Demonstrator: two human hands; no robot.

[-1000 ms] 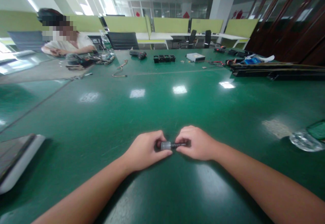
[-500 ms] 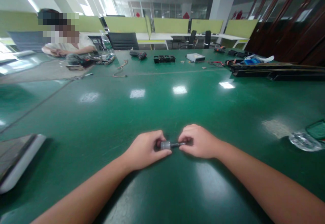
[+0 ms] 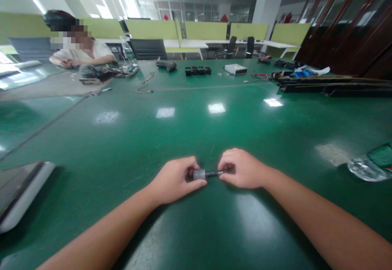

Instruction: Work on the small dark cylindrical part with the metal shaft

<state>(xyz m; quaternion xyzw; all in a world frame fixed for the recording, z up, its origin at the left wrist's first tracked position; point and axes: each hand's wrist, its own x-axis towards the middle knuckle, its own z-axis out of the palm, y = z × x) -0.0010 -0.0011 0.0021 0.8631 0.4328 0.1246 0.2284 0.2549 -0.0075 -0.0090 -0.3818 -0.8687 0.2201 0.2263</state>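
Left hand curled round the left end of a small cylindrical part, thumb along the near side, grey collar showing at the fingertips. Right hand pinches the right end of the same part's thin dark shaft, thumb and index together, other fingers folded in. Part lies roughly level, left to right, between the hands, at the near middle of the green table; can't tell if it touches the surface. Its left end is hidden in the palm. Near left: pale-edged slab with a dark top, cut off by the view. Right: clear bottle on its side, green label, partly cropped. Far side, left to right: clutter of electronics, upright bottle, thin loose cable, dark drill-like tool, black block, light box, red wires. Far right: long black rails, blue item just behind them. Far left: seated person in a white top, forearms on the table.
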